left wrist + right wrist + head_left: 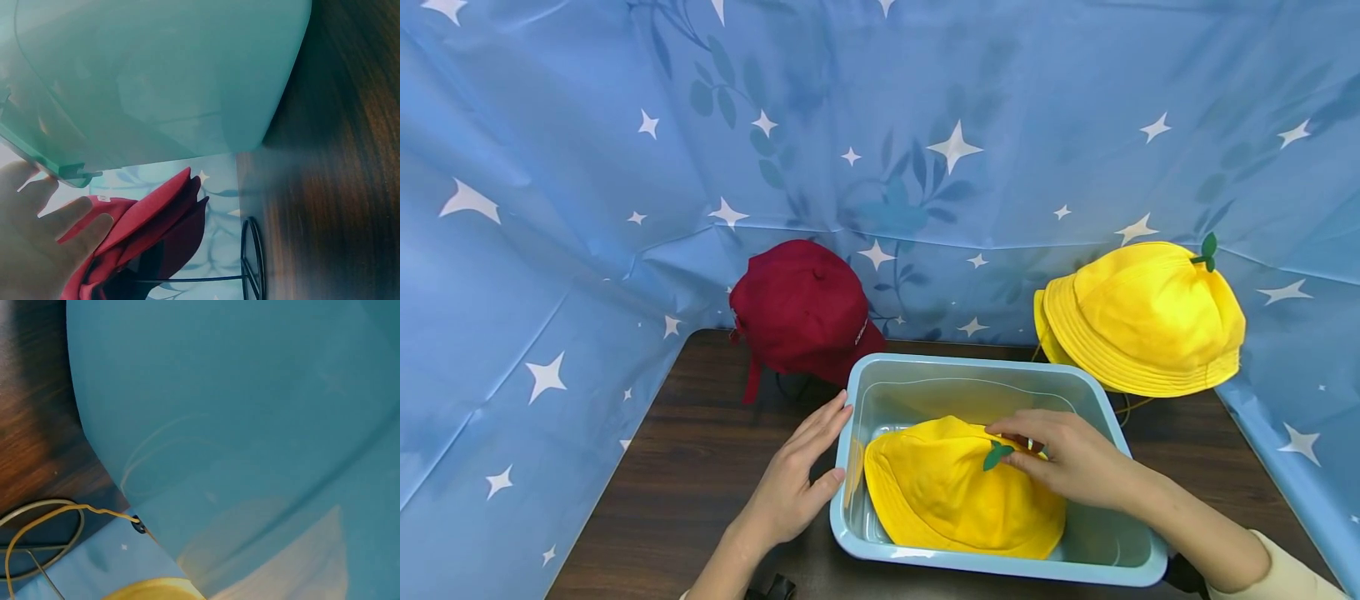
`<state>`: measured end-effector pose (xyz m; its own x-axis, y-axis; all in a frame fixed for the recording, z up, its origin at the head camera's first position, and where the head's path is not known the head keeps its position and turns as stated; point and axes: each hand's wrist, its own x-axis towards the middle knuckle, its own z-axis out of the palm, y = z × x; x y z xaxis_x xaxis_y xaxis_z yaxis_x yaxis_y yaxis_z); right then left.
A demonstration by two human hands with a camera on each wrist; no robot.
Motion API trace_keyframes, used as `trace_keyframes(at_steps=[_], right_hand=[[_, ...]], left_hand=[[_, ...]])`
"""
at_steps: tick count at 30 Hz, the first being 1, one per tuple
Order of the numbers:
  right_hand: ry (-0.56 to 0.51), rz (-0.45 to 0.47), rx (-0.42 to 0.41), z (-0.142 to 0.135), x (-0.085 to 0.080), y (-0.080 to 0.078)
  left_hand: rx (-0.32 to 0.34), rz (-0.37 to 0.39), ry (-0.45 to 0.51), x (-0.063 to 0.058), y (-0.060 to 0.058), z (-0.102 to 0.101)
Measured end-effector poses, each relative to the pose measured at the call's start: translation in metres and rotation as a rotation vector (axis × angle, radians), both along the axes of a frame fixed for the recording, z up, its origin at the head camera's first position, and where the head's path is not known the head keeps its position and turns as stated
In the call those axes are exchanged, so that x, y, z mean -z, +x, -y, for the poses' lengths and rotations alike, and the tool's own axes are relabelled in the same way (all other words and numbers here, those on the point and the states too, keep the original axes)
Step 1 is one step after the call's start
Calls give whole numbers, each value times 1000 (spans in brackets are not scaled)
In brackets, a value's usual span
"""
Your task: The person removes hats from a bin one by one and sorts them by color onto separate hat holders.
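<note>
A yellow bucket hat [951, 492] with a green leaf sprout [997, 455] on its crown lies inside a light blue plastic bin [985, 364]. My right hand [1063, 458] reaches into the bin, its thumb and fingertips apart at the crown beside the sprout. That hand is out of the right wrist view, where the bin's outer wall [237, 406] fills most of the picture. Against the bin's left rim rests my left hand [793, 479], fingers extended. In the left wrist view the left hand [47, 231] shows beside the bin's rim.
Behind the bin at left, a dark red cap [805, 308] sits on a wire stand [250, 256]. Another yellow bucket hat [1150, 317] is at back right, above a wire stand [47, 550]. Dark wooden table [647, 500]; blue star-patterned cloth [820, 100] behind.
</note>
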<state>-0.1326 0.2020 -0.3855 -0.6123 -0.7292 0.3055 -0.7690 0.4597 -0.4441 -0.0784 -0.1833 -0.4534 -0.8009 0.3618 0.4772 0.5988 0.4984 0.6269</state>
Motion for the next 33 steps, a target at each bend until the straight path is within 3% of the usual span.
trace_keyframes(at_steps=[17, 33], right_hand=[[-43, -33, 30, -6, -31, 5], [-77, -97, 13, -11, -47, 8]], left_hand=[[4, 5, 4, -1, 1, -1], [2, 7, 2, 0, 1, -1]])
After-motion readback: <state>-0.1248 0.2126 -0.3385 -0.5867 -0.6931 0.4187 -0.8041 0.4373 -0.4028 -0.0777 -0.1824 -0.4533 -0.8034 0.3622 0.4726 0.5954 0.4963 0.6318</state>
